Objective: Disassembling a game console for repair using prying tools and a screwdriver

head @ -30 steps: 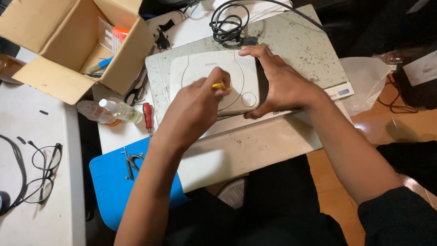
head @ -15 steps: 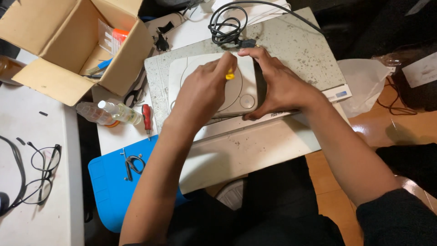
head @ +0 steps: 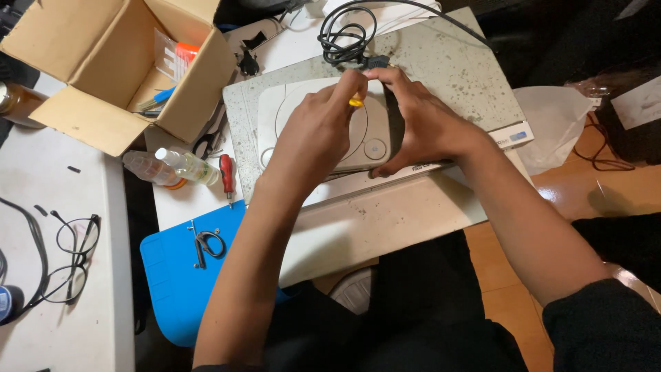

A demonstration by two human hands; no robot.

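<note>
- Grey console (head: 313,120), flat and rounded with a round lid on top, lies on a larger speckled flat device (head: 447,69) on the counter (head: 385,220), in front of the person.
- Left hand (head: 313,134) lies over the console's lid, its fingers closed around a small yellow-tipped tool (head: 355,101) held near the console's far edge.
- Right hand (head: 420,124) grips the console's right side, thumb along the near edge and fingers curled over the far corner, close to the left hand's fingertips.
- Coiled black cable (head: 344,34) lies just beyond the two hands, its plug next to the console's far edge.
- Open cardboard box (head: 103,76) stands to the left of the console, its flaps spread; inside it are a clear packet with an orange part (head: 180,56) and a blue pen-like thing (head: 158,98); the rest of what it holds is hard to tell.
- Clear plastic bottle (head: 148,167) and a smaller white-capped bottle (head: 186,164) lie on their sides just below the box, with a red-handled screwdriver (head: 227,176) beside them.
- Blue mat (head: 172,275) hangs over the near left edge of the counter, with a small black tool (head: 206,244) on it.
- Eyeglasses (head: 72,258) lie on a white surface (head: 69,324) far left, well apart from the hands.
- Clear plastic bag (head: 551,127) sits to the right of the speckled device.
</note>
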